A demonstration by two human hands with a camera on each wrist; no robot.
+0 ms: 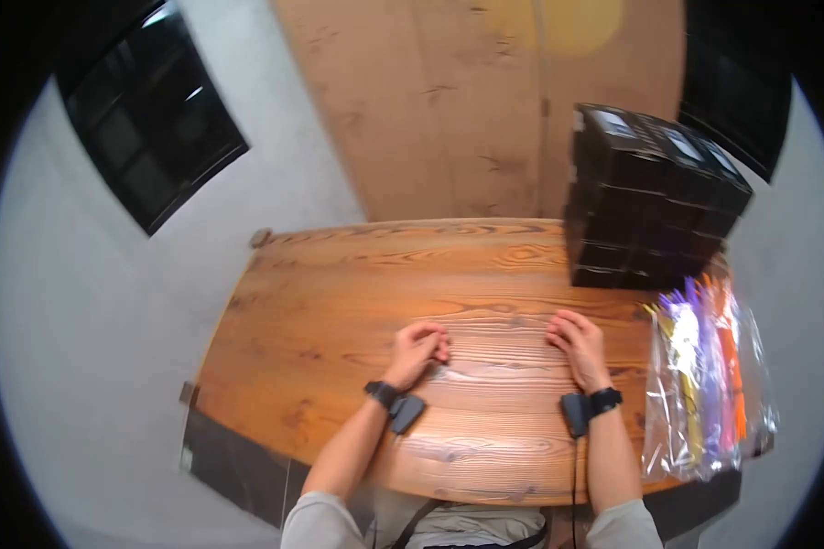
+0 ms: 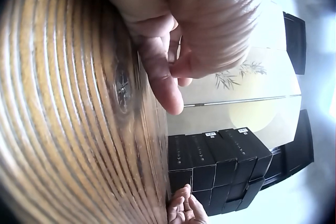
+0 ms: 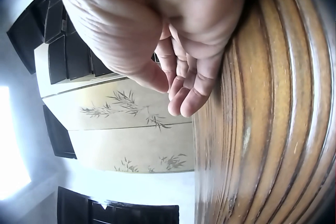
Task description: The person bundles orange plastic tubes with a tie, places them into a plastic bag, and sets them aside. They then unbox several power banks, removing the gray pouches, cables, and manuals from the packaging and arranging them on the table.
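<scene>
On the wooden table [image 1: 504,393], my left hand [image 1: 418,349] rests left of the middle, its fingers loosely curled and nothing in them. Across from it, my right hand [image 1: 580,346] lies on its edge, also loosely bent and holding nothing. Both wrist views show the hands' sides down at the grooved tabletop, thumb close to the fingers. A strip of bare wood separates the two hands. Nearest to my right hand is a clear plastic bag [image 1: 657,421] with bundles of thin yellow, purple, pink and orange strips, lying to its right.
Stacked black boxes [image 1: 650,210] stand at the table's back right corner, behind the bag. Beyond the far edge rises a tan panel [image 1: 449,119] with a painted plant pattern. Each wrist wears a black strap with a small device; a cable [image 1: 574,476] runs down from the right one.
</scene>
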